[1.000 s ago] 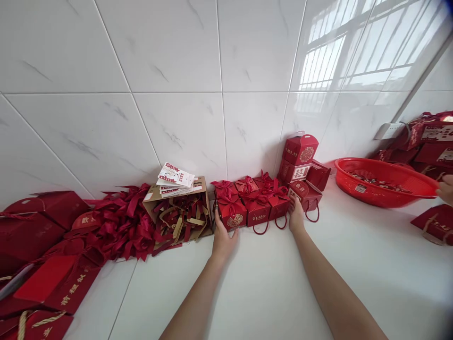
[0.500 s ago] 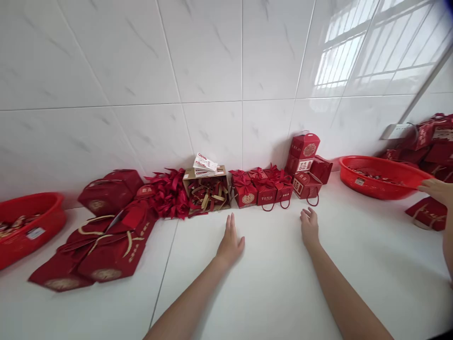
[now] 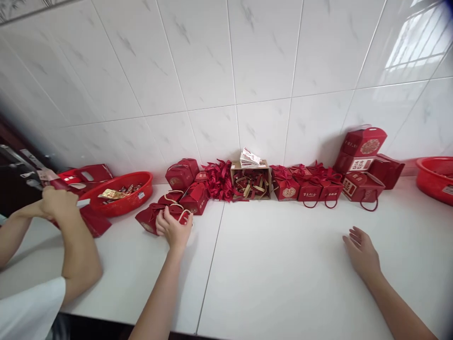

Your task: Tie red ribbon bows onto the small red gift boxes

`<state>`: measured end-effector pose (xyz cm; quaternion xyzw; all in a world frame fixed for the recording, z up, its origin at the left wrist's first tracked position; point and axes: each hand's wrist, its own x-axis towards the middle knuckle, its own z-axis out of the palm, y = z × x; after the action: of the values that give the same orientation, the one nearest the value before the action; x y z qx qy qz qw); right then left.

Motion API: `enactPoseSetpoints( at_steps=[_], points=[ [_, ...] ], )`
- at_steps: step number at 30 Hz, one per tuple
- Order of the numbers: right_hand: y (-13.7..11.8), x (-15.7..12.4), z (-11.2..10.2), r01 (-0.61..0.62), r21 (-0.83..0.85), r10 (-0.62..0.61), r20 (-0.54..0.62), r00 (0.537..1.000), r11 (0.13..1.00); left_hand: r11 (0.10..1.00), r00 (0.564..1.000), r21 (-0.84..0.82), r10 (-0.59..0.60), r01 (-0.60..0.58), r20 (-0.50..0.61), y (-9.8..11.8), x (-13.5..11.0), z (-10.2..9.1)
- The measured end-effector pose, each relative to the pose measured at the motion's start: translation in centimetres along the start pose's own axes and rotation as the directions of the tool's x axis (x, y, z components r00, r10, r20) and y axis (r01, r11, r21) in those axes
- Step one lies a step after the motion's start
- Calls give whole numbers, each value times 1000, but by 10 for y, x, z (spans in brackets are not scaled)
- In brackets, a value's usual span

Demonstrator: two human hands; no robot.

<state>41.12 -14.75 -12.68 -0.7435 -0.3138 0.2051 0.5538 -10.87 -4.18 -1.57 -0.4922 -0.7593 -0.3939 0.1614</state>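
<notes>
My left hand is at the front red gift box with a pale cord handle. Its fingers curve over the box on one side and the thumb lies on the other, hiding most of it. Another dark red gift box touches it on the left. Over the white tabletop, my right hand is open and holds nothing, its fingers loosely bent. Beyond it stands a small red box with a cord loop.
Along the wall are a heap of red ribbons, a cardboard box of ribbon pieces topped with white cards, and small ribboned boxes. Red basins hold wrapped sweets at left and stand at right. A co-worker's arms work at far left.
The view has swung left, bringing a co-worker's arms in at the left. My left hand has moved left from the bare tabletop onto a gift box. My right hand stays apart from the boxes.
</notes>
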Motion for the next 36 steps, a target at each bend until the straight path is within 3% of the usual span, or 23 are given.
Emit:
enactPoseSetpoints(
  at_steps=[3, 6, 8, 11, 15, 18, 23, 28, 36],
  points=[
    [0, 0, -2, -1, -20, 1, 9, 1000, 1000, 987, 985, -46, -159, 156, -61, -16, 2, -13],
    [-4, -4, -4, -6, -37, 7, 5, 1000, 999, 920, 929, -135, -369, 367, 17, -43, 19, -19],
    [-8, -6, -6, -22, -36, 22, 2, 1000, 999, 889, 902, -152, -424, 432, 82, -61, 38, -19],
    [-11, -7, -6, -35, -18, 34, -5, 999, 999, 905, 911, -139, -380, 402, 163, -80, 70, -17],
    [-13, -7, -6, -24, -30, 24, -18, 1000, 999, 951, 901, -102, -237, 291, 363, -93, 99, -9],
    [-15, -8, -5, -29, -46, 28, -16, 999, 999, 973, 867, -75, -160, 220, 473, -101, 105, -3],
    [-14, -8, -6, -19, -75, 19, -10, 1000, 997, 988, 840, -60, -89, 143, 534, -110, 94, -6],
    [-11, -6, -5, 3, -75, -3, -11, 1000, 997, 994, 833, -29, -74, 107, 549, -95, 69, -22],
    [-16, -6, -3, 1, -70, -2, -7, 1000, 998, 994, 817, 50, -111, 101, 566, -15, -2, -34]
  ],
)
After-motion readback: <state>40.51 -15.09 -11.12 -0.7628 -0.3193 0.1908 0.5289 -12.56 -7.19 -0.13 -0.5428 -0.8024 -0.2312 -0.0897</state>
